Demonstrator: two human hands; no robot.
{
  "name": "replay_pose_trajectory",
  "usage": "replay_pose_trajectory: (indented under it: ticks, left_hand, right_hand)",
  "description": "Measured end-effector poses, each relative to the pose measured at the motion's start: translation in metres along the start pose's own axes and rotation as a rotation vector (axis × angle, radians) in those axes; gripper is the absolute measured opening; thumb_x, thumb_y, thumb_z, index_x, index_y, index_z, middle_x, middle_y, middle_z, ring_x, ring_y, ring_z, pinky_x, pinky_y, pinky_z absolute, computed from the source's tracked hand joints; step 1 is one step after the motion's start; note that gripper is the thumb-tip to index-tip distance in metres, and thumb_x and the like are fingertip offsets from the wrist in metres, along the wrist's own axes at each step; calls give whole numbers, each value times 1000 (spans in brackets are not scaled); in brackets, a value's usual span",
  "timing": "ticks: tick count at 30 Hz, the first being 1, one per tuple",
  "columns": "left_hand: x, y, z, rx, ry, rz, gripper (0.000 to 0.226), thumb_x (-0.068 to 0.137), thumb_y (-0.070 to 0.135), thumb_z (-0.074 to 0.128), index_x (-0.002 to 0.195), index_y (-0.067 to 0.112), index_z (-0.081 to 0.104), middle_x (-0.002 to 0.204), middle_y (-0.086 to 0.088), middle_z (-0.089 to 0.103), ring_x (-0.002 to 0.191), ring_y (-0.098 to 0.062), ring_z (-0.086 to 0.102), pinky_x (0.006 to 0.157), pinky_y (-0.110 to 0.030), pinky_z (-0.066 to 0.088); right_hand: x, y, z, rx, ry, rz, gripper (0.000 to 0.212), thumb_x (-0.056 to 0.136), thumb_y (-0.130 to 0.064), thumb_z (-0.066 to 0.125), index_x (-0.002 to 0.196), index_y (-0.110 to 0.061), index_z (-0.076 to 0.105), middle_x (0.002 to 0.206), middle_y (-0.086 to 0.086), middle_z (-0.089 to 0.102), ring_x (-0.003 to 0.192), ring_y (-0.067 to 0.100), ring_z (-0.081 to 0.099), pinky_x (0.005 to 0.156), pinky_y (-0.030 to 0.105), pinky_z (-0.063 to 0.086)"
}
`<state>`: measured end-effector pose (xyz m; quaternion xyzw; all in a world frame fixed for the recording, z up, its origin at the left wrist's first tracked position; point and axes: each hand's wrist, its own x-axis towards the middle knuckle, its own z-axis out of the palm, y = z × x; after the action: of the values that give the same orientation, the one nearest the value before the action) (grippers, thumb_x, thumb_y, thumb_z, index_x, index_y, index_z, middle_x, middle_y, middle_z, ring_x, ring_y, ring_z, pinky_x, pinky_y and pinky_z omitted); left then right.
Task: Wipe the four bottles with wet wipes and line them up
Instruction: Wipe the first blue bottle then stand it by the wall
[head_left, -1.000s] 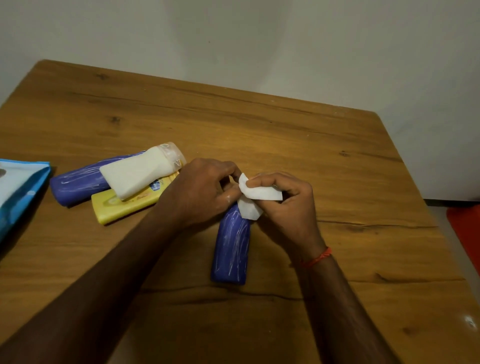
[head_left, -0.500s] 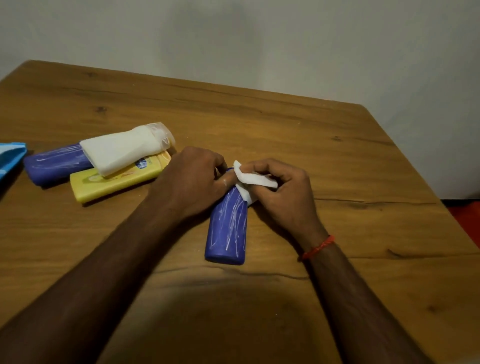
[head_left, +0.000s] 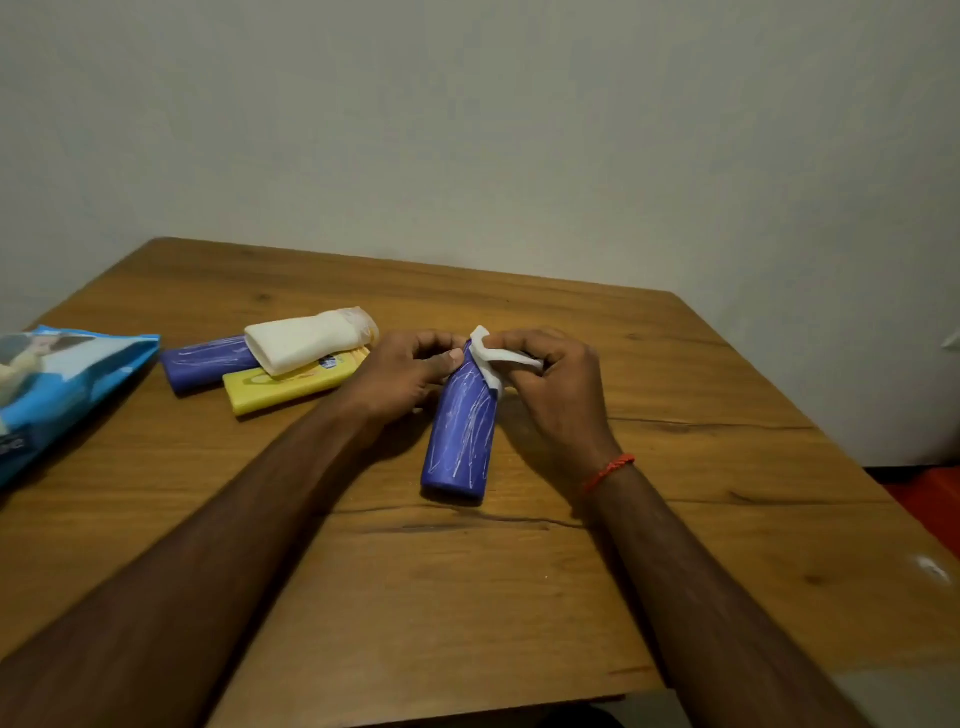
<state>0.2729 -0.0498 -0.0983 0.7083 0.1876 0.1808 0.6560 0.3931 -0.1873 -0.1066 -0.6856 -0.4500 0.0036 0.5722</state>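
Observation:
A blue bottle (head_left: 460, 436) streaked with white lies on the wooden table (head_left: 675, 519), its base towards me. My left hand (head_left: 400, 371) grips its upper end from the left, thumb on the neck. My right hand (head_left: 550, 384) pinches a white wet wipe (head_left: 493, 364) against the top of that bottle. To the left lie a second blue bottle (head_left: 208, 361), a yellow bottle (head_left: 285, 387) and, resting across them, a white bottle (head_left: 306, 340).
A blue wet-wipe pack (head_left: 57, 384) lies at the table's left edge. A pale wall stands behind the table. The table's right edge drops to a red floor patch (head_left: 930, 499).
The camera has tilted up, so everything sits lower in view and the wipe pack shows again. Both hands stay on the blue bottle's top with the wipe.

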Motion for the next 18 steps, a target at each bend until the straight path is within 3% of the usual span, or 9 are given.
replay_pose_trajectory:
  ticks: [3,6,10,15,18]
  left_hand:
    - [-7,3,4,-247,-2,-4,26,98,16,58,123,12,64,101,-4,70,69,-5,67,61,-22,52]
    - [-10,3,6,-393,-6,-30,29,96,19,61,125,16,63,108,-8,69,79,-14,67,69,-29,56]
    - [-7,0,4,-488,-19,-39,31,95,25,62,126,23,62,119,-8,67,105,-28,61,100,-50,47]
    - [-3,-4,3,-644,-29,9,33,98,21,60,131,19,59,133,-13,62,111,-29,62,95,-47,53]
    - [0,-5,3,-681,-34,25,35,97,19,61,131,18,58,126,-13,67,105,-28,64,92,-46,53]
  right_hand:
    - [1,0,3,11,64,-27,22,88,-7,71,107,-19,76,107,-5,69,101,11,65,85,41,59]
    - [-3,-7,10,96,97,-22,25,89,-6,70,111,-17,75,112,-3,65,106,15,63,87,44,59]
    - [-6,-16,11,-6,72,-149,32,93,-8,66,125,-12,68,123,-1,56,116,11,55,92,35,57]
    - [-6,-22,14,-55,1,-236,35,98,-11,59,134,-8,61,127,5,53,120,12,52,97,25,52]
    - [-6,-23,15,-164,-15,-306,35,95,-5,62,129,-9,64,125,5,54,119,11,52,99,22,49]
